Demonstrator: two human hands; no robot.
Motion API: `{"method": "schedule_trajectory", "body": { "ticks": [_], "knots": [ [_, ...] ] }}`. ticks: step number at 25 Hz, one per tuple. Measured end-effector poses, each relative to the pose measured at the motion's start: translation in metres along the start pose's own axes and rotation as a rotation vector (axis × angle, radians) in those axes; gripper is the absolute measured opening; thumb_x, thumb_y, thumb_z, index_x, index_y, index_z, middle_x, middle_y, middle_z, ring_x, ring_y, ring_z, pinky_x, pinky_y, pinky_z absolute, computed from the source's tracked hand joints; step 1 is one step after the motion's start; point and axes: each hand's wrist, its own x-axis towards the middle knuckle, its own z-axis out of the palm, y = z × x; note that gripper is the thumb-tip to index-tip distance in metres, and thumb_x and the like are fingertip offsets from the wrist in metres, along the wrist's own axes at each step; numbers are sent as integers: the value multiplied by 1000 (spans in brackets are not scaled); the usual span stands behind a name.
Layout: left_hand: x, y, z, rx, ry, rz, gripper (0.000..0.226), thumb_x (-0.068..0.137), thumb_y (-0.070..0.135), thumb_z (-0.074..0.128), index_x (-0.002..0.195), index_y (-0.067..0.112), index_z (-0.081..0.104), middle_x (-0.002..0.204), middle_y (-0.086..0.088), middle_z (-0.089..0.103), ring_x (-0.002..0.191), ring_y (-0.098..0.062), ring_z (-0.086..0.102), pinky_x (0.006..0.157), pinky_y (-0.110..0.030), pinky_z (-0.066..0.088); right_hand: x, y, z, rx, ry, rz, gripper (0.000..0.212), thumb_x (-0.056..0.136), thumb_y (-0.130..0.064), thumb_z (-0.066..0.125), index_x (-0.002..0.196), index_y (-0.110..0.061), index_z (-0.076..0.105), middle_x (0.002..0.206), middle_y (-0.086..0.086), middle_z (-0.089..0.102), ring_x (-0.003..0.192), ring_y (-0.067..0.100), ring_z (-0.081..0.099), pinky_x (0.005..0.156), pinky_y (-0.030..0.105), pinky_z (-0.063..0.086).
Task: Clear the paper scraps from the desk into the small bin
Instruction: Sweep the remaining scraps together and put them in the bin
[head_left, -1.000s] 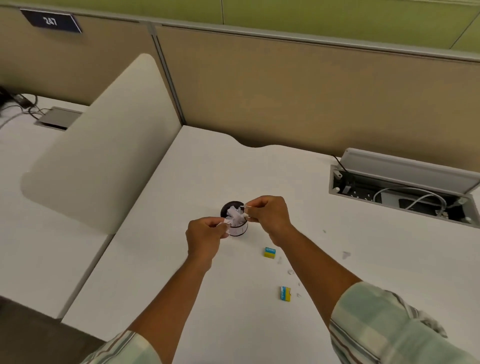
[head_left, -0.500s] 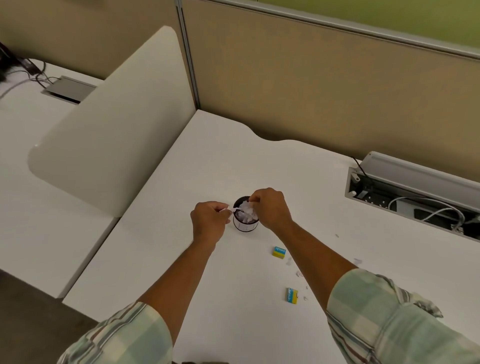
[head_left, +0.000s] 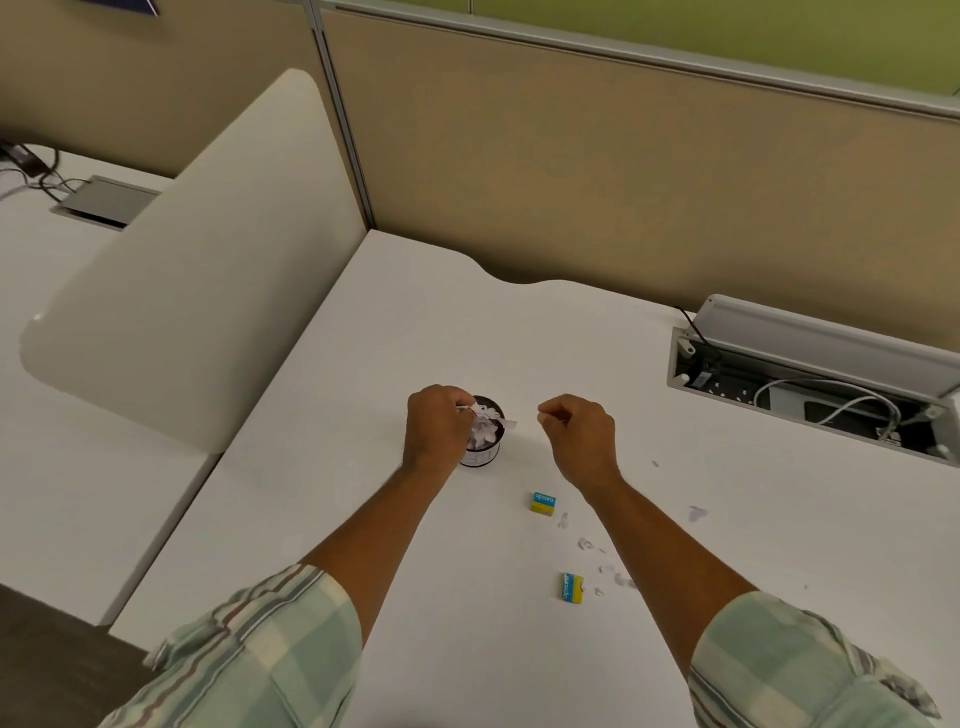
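Pressing down at the small bin (head_left: 483, 441) w/ the left hand (head_left: 436, 428), fingers curled and pinching a white paper scrap (head_left: 470, 410) right over the rim. Bin is a short dark-rimmed cup, approx. mid-desk, stuffed w/ crumpled white paper (head_left: 485, 428) that pokes above the top; one strip hangs out over the right edge. Left hand partly hides the bin's left side.

Right hand (head_left: 579, 441) hangs just right of the bin, apart from it, loosely closed, thumb and forefinger tips together. Can't tell if anything is pinched there, too small to see.

On the white desk (head_left: 363, 364) nearer the person: two little blue-and-yellow boxes, one (head_left: 543, 503) just by the right wrist, the other (head_left: 572, 588) closer to the desk edge. Tiny paper scraps (head_left: 587, 544) lie scattered between and right of them, plus one more bit (head_left: 696, 513) farther right past the forearm.

Back right, an open cable tray (head_left: 810, 384) w/ white cords inside, lid tipped up. Both sleeves are pale green plaid, pushed up.
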Motion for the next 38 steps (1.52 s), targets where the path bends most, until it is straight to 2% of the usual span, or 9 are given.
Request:
{"method": "schedule_trajectory", "body": {
  "ticks": [6, 11, 15, 18, 20, 28, 31, 34, 38],
  "knots": [
    [6, -3, 3, 90, -89, 16, 15, 83, 0, 70, 88, 9, 81, 91, -7, 79, 77, -15, 67, 70, -22, 48, -49, 73, -40, -3, 62, 77, 11, 95, -15, 67, 98, -17, 77, 97, -6, 75, 87, 11, 68, 84, 28, 53],
    [4, -3, -7, 126, -78, 56, 15, 81, -3, 68, 85, 6, 79, 86, -11, 77, 76, -23, 68, 75, -36, 57, -97, 125, -65, -19, 113, 161, 12, 93, -15, 68, 91, -24, 75, 90, -15, 73, 81, 1, 67, 73, 16, 46],
    [-2, -6, 0, 288, -122, 184, 22, 89, 1, 57, 72, 6, 70, 77, -12, 71, 74, -28, 64, 67, -37, 51, -131, 156, -78, -72, 144, 224, 12, 93, -14, 68, 91, -23, 76, 90, -10, 75, 79, 7, 68, 74, 25, 48],
    [-8, -9, 12, 679, -214, 301, 27, 95, 8, 51, 95, 20, 75, 96, -1, 72, 93, -24, 66, 78, -34, 48, -151, 173, -90, -70, 187, 286, 13, 92, -13, 68, 90, -24, 76, 89, -8, 75, 79, 8, 67, 75, 28, 47],
    [-12, -13, 20, 865, -226, 321, 32, 92, 6, 47, 100, 24, 72, 100, 3, 72, 97, -19, 64, 82, -33, 40, -162, 183, -100, -65, 216, 311, 13, 92, -12, 68, 92, -23, 75, 90, -7, 74, 79, 7, 67, 75, 28, 46],
    [-6, -11, 30, 922, -359, 261, 33, 86, 6, 45, 104, 22, 69, 104, 5, 71, 103, -19, 63, 100, -43, 26, -191, 220, -138, -77, 295, 387, 11, 93, -13, 68, 96, -20, 75, 92, -5, 74, 79, 3, 64, 75, 26, 43],
    [-6, 0, 26, 966, -338, 266, 27, 84, 6, 50, 95, 24, 67, 97, 7, 69, 99, -18, 64, 90, -39, 29, -198, 231, -147, -93, 318, 433, 13, 94, -11, 65, 95, -20, 75, 94, -1, 74, 81, 10, 65, 77, 28, 44],
    [-16, 12, 21, 1000, -169, 343, 26, 75, -1, 57, 78, 23, 66, 80, 4, 66, 78, -19, 64, 69, -33, 29, -206, 246, -156, -154, 334, 551, 19, 96, -8, 59, 104, -11, 75, 106, 10, 73, 97, 27, 68, 84, 30, 46],
    [-42, 24, 26, 701, -9, 472, 20, 80, -2, 61, 69, 13, 67, 68, -7, 64, 67, -31, 58, 61, -38, 42, -217, 263, -165, -173, 337, 680, 30, 96, -2, 56, 124, -1, 67, 126, 21, 61, 115, 39, 63, 93, 38, 50]
  ]
}}
